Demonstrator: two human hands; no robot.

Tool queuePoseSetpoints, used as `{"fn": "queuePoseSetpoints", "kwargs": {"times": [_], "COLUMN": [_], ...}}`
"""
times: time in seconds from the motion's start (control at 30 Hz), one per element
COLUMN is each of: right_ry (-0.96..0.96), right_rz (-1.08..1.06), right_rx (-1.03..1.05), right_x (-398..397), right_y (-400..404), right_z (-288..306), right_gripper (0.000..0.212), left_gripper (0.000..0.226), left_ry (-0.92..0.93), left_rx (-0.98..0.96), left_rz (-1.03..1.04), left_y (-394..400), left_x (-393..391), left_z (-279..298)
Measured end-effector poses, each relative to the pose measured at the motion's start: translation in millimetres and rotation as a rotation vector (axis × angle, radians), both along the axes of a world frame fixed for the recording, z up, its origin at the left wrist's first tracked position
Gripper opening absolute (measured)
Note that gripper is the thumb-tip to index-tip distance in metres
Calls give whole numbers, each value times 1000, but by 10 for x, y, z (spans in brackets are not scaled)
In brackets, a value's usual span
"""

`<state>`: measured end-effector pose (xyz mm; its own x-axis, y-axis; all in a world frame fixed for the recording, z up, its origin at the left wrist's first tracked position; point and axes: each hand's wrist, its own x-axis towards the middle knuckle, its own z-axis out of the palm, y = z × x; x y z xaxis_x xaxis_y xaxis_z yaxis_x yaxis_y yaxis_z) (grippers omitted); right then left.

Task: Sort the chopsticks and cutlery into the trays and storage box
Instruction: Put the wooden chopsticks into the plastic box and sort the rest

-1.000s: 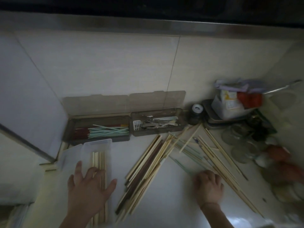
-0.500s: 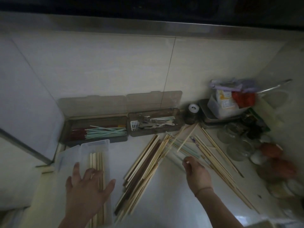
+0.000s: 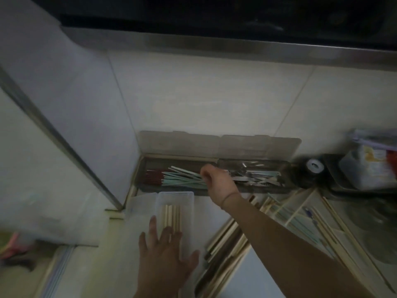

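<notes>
The right hand [image 3: 217,181], which half a second ago was picking among the loose pile [image 3: 300,214], has now reached the left tray [image 3: 141,168], fingers curled over the green chopsticks [image 3: 184,179] (whether it pinches one I cannot tell); probably a delivery. The left hand [image 3: 165,252] stays spread flat on the clear box [image 3: 189,203]

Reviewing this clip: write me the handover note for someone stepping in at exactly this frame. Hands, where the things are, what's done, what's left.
Left hand: flat, fingers spread, resting on the clear storage box, which holds a few pale wooden chopsticks.
Right hand: reached over the left dark tray, fingers curled at the green chopsticks; blur hides whether it grips one.
Done: red and green chopsticks lie in the left tray; metal cutlery lies in the right tray.
Left: the loose pile of chopsticks on the counter, and more chopsticks to its right.
</notes>
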<state>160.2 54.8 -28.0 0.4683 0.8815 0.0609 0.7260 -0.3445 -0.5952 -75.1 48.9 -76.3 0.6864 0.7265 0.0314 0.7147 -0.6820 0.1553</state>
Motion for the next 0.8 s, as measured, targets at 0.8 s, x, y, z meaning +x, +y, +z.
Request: {"fn": "queuePoseSetpoints", "kwargs": {"times": [0.8], "right_ry": [-280], "right_rz": [-384], "right_rx": [146], "right_x": [237], "right_y": [-1585], "right_z": [-665], "right_gripper": [20], "left_gripper": [65], "left_ry": [9], "left_rx": [66], "left_rz": [-35], "left_y": [4], "left_x": [-23], "left_z": [-19]}}
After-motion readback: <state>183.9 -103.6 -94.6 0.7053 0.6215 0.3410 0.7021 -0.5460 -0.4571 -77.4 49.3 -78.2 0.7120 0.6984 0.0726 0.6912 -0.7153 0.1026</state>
